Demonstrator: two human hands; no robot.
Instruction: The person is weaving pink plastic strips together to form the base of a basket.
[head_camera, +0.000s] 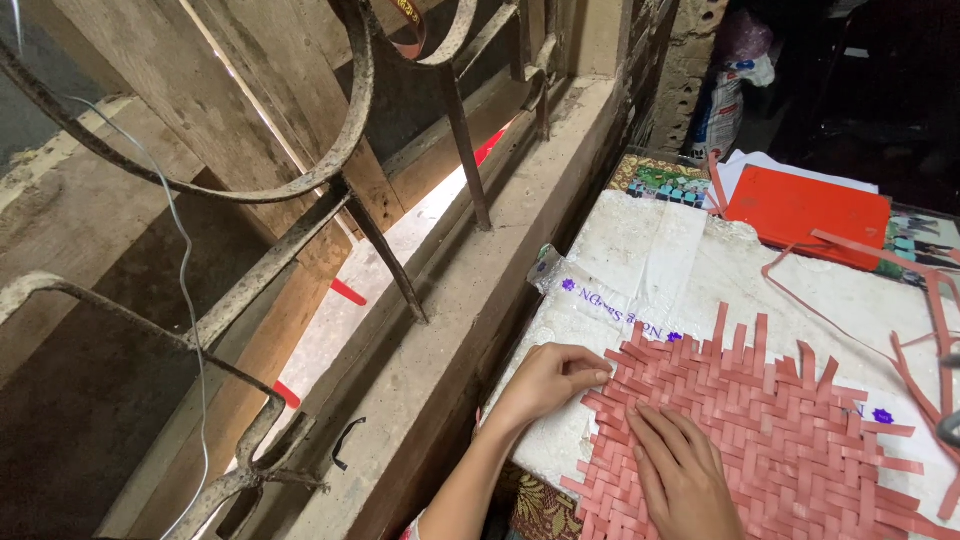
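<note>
From the head camera, the pink woven strip mat (770, 420) lay on the white foam board (640, 250) beside the window ledge (480, 300) — its loose edge strips could have slipped out if pressure eased. The left hand (550, 380) curled fingertips pinching the mat's edge; the right hand (685, 475) pressed flat and open on it, holding nothing.

Only the person's two forearms and hands show, coming up from the bottom edge of the view. Both arms are bare: no sleeve reaches as far as the wrists or the visible stretch of the left forearm. The left hand (548, 380) wears no ring, watch or bracelet, and neither does the right hand (683, 472). The fingernails are short and unpainted. No gloves. Whatever clothing is worn stays out of sight.
</note>
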